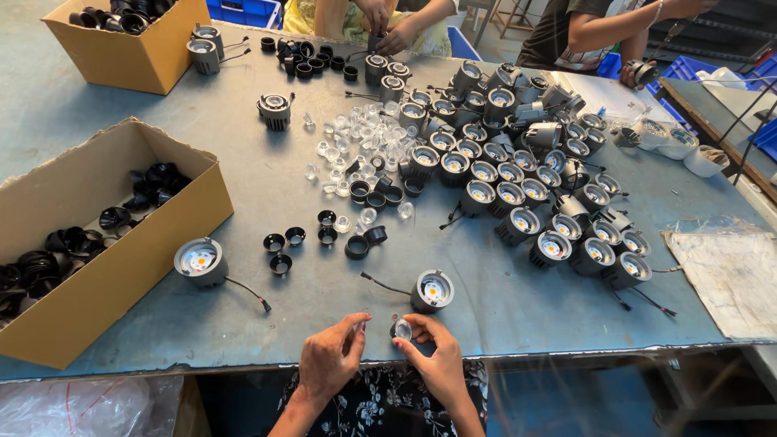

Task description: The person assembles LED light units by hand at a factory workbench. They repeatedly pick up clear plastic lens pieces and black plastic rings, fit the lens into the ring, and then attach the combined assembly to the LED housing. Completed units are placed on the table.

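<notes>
My right hand [433, 352] sits at the table's near edge, its fingertips pinching a small black holder with a clear lens [401, 328] in it. My left hand [332, 356] is beside it, fingers curled, thumb and forefinger pinched on something tiny that I cannot make out. Just beyond my hands lies a grey lamp module [432, 291] with a yellow LED face and a black wire. Several loose black ring holders [356, 245] and clear lenses [364, 146] lie further up the grey table [324, 299].
An open cardboard box [105, 267] of black holders stands at the left, with one lamp module [200, 260] by it. A large cluster of finished modules [534, 186] fills the right. Another box [129, 40] stands at the far left. Other people's hands [388, 32] work at the far edge.
</notes>
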